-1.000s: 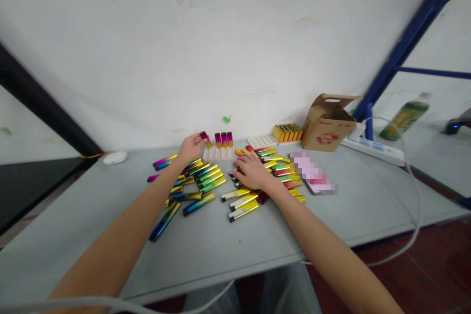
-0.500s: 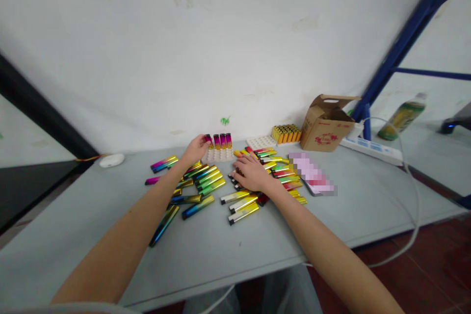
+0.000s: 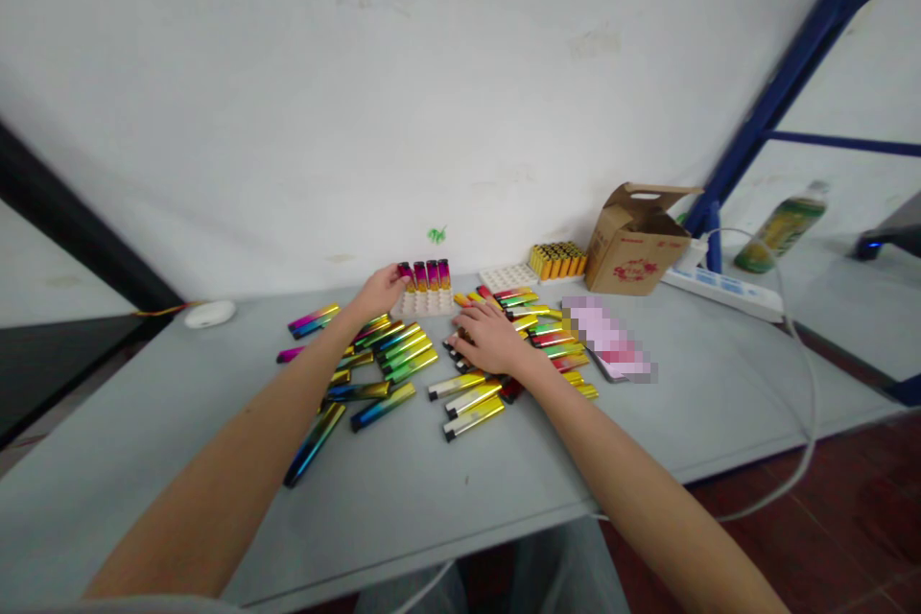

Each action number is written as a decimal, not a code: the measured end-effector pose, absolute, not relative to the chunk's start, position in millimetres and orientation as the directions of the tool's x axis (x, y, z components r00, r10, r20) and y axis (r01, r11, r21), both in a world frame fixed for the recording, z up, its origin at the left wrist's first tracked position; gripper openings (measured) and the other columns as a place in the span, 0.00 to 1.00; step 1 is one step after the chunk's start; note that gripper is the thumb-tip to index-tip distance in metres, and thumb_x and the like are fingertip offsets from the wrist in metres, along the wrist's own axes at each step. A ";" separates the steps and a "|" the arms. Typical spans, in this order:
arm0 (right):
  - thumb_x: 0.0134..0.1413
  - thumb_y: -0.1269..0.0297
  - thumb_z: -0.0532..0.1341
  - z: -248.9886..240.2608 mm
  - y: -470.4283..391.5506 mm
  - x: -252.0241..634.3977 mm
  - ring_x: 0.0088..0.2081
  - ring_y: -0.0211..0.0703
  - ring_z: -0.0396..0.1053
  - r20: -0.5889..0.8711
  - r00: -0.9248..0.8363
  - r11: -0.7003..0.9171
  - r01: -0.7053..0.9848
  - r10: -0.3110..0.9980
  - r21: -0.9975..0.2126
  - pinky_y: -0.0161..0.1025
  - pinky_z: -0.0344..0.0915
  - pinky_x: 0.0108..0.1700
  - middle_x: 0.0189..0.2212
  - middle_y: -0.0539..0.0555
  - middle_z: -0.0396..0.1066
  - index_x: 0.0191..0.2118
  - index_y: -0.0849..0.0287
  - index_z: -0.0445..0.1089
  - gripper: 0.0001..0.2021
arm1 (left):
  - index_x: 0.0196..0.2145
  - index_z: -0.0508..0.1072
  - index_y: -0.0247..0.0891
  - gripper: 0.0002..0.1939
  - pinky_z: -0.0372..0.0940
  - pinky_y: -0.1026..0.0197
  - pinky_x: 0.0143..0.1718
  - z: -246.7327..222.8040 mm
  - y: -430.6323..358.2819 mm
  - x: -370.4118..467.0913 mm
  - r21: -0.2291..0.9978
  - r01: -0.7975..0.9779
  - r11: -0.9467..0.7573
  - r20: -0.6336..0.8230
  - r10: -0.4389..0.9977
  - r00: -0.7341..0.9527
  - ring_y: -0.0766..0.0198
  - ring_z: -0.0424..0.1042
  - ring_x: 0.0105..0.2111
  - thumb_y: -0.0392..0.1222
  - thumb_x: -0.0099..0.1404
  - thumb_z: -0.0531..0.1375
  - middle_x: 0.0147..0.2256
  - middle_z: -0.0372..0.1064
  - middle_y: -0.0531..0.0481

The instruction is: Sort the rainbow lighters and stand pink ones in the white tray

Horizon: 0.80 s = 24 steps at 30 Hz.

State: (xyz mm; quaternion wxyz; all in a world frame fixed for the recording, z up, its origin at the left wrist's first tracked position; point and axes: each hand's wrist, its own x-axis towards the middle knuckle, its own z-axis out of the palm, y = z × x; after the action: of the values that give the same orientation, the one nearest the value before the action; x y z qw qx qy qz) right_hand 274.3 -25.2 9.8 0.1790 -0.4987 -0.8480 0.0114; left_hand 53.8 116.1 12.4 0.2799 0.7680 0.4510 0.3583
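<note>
At the back of the table, the fingers of my left hand [image 3: 384, 288] close on a purple-and-gold lighter at the left end of a short row. Beside it, several more lighters [image 3: 433, 274] of that kind stand upright in a white tray with holes [image 3: 424, 304]. My right hand [image 3: 489, 334] lies palm down over a spread of yellow, red and white lighters, its fingers stretched out and partly hiding them. Close to it lie white-and-yellow lighters [image 3: 473, 418]. Under and beside my left forearm are loose blue, green and gold lighters [image 3: 407, 347].
A second white tray [image 3: 507, 277] stands by the wall, next to a block of upright yellow lighters [image 3: 557, 261]. Farther right are an open cardboard box [image 3: 633, 254], a power strip [image 3: 723, 294] and a phone-like pink slab [image 3: 608, 336]. A white oval object [image 3: 210, 314] lies far left.
The view has shifted slightly. My left hand stays at the left end of the row and my right hand stays on the lighters; nothing else has visibly moved.
</note>
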 end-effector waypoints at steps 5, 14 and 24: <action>0.63 0.53 0.51 9.9 -25.1 274.3 0.60 0.48 0.56 0.296 -0.443 0.507 0.841 0.846 -0.191 0.50 0.45 0.64 0.51 0.61 0.69 0.48 0.61 0.70 0.19 | 0.42 0.70 0.34 0.17 0.64 0.49 0.49 10.5 121.1 56.0 0.704 0.561 -0.436 0.299 0.898 0.323 0.52 0.71 0.44 0.45 0.56 0.57 0.40 0.74 0.43; 0.63 0.53 0.52 10.8 -25.9 273.8 0.59 0.49 0.58 0.294 -0.434 0.499 0.843 0.852 -0.201 0.51 0.46 0.63 0.51 0.61 0.69 0.48 0.60 0.70 0.19 | 0.56 0.64 0.34 0.25 0.54 0.50 0.60 28.5 87.6 48.9 0.201 0.757 -0.621 0.559 0.708 0.432 0.54 0.60 0.57 0.40 0.62 0.51 0.55 0.62 0.40; 0.62 0.53 0.52 9.2 -24.2 274.0 0.60 0.48 0.57 0.280 -0.437 0.497 0.846 0.855 -0.195 0.50 0.46 0.63 0.52 0.61 0.69 0.48 0.61 0.70 0.19 | 0.59 0.60 0.31 0.28 0.52 0.48 0.61 29.6 63.7 48.9 0.103 0.826 -0.555 0.511 0.742 0.435 0.50 0.56 0.60 0.43 0.63 0.52 0.59 0.57 0.35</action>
State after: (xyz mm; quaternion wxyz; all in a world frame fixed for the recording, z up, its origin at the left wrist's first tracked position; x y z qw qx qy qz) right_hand 274.0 -24.2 9.2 0.1728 -0.5014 -0.8477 0.0130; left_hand 48.9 63.7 29.6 -0.0812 0.8430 0.4647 0.2583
